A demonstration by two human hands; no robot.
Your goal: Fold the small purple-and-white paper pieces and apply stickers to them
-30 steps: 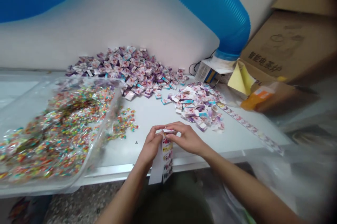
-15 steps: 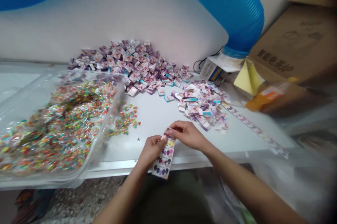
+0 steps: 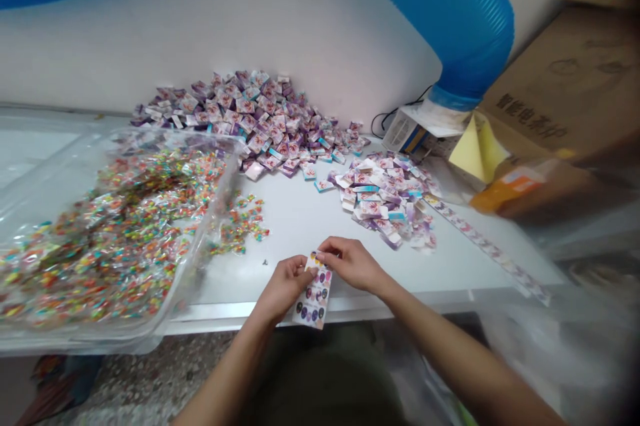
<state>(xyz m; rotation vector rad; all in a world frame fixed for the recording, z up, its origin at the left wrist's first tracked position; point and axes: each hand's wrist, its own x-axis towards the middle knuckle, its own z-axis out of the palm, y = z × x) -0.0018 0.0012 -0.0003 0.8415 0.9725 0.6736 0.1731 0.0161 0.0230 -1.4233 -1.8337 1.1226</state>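
Note:
Between my hands, over the table's front edge, is a white sticker strip (image 3: 313, 303) printed with rows of dark, purple and yellow ovals. My left hand (image 3: 286, 285) pinches its left side with the thumb on top. At the top end, my right hand (image 3: 350, 263) has its thumb and fingers closed on the strip. Beyond my hands lies a pile of small purple-and-white boxes (image 3: 380, 196), some with flaps standing up. Another long printed strip (image 3: 487, 246) stretches across the table at right.
A clear plastic tub (image 3: 193, 273) of small wrapped colourful candies (image 3: 145, 233) stands at left, with loose candies (image 3: 245, 219) beside it. A larger heap of little boxes (image 3: 260, 116) rests against the wall. A blue hose (image 3: 450, 19) and a cardboard box (image 3: 555, 93) are at right.
The strip in my hands looks shorter, its lower end drawn up and its top row now different. Both hands stay close together; the whole view has shifted slightly.

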